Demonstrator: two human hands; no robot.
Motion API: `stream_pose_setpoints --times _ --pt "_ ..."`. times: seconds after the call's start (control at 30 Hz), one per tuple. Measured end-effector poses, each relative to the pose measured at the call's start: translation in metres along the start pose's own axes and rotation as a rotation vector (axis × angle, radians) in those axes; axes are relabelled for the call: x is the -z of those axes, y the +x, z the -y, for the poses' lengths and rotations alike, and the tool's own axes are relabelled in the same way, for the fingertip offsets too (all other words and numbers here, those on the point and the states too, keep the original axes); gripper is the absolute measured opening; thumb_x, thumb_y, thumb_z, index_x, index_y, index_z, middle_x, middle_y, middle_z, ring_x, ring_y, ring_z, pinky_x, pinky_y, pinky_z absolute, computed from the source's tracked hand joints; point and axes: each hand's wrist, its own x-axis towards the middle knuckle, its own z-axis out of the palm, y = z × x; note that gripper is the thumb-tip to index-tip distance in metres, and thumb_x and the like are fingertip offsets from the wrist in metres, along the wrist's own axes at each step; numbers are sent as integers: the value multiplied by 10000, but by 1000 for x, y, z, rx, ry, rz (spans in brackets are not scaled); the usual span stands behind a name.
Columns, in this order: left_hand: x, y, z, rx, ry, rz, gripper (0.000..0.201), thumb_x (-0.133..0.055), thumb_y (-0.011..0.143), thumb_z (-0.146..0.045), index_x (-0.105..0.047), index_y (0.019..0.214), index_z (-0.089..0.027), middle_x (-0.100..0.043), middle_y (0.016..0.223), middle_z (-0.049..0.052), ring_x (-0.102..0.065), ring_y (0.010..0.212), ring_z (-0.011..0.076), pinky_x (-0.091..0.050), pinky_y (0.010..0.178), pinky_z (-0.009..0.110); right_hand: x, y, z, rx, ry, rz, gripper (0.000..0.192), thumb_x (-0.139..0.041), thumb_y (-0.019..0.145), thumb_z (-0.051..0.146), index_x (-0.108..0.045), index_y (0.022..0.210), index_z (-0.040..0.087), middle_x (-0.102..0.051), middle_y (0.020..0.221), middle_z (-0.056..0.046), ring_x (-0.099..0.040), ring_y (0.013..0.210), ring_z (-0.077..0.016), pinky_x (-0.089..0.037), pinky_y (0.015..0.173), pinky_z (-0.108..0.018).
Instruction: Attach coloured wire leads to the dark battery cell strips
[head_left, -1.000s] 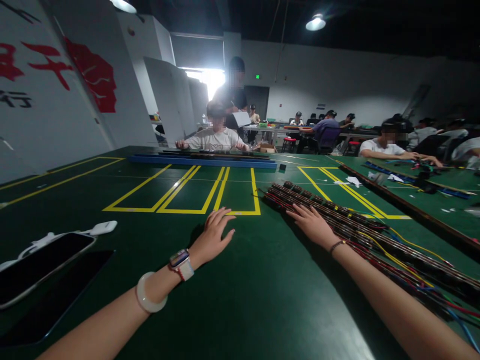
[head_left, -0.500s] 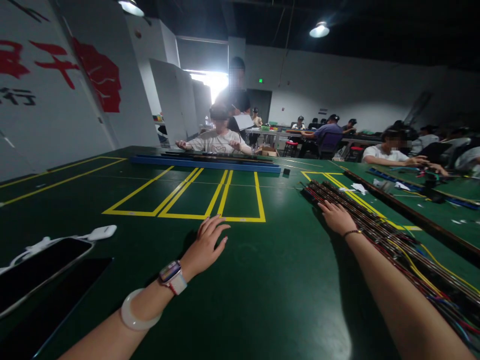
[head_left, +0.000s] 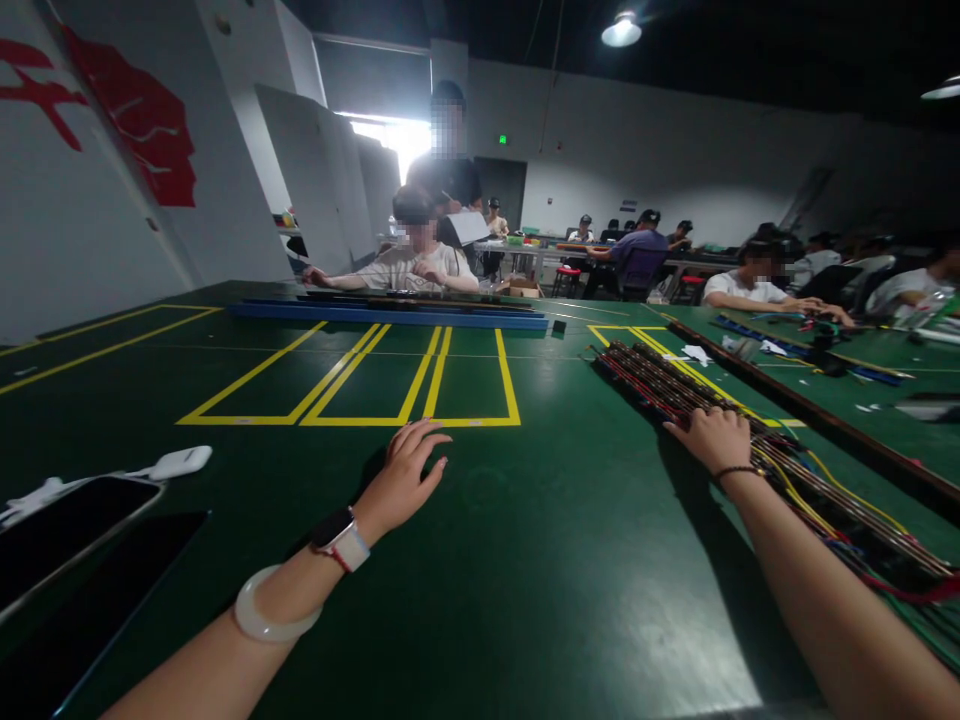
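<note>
Spanning a dim workroom, green table (head_left: 540, 560)

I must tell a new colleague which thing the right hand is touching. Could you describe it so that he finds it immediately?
On the large green table, look right of the yellow taped rectangles. The right hand lies on a long bundle of dark strips with coloured wires, running diagonally; nothing else nearby trails red and yellow wires.
</note>
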Motion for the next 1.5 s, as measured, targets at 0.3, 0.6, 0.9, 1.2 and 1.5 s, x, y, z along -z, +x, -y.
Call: stream_pose_setpoints --times 0.3,0.6,0.9,1.2,1.5 --pt "-6 1 5 -38 -48 -49 275 -419 890 -298 -541 1129 -235 -485 1276 57 -340 1294 232 -283 1094 477 17 -11 16 125 -31 -27 438 -419 895 472 -618 850 85 -622 914 -169 -536 904 -282 -315 780 -369" --pt "-3 1 2 -42 -65 -48 277 -426 892 -312 -533 1132 -222 -484 1263 72 -350 1279 230 -298 1076 476 59 -42 83 309 87 -102 431 -366 920 486 -577 854 116 -593 882 -135 -516 847 -251 -302 730 -329" --pt "-3 0 -2 -156 -6 -57 372 -397 908 -344 -449 1249 -204 -458 1322 82 -330 1308 212 -260 1110 450 114 -75 183 609 251 -200 397 -367 931 463 -575 870 130 -577 860 -106 -500 802 -232 -313 721 -329" --pt "-6 2 2 -171 72 -25 419 -338 927 -397 -445 1281 -199 -470 1355 72 -341 1317 200 -187 1137 431 153 -85 261 858 399 -256 415 -367 924 490 -566 915 126 -575 901 -100 -507 839 -226 -348 759 -335" --pt "-11 0 21 0 155 40 418 -260 945 -395 -453 1278 -230 -518 1317 53 -404 1265 190 -182 1119 442 186 -77 290 918 444 -211 406 -441 893 487 -592 978 120 -600 932 -109 -520 899 -240 -365 848 -362"
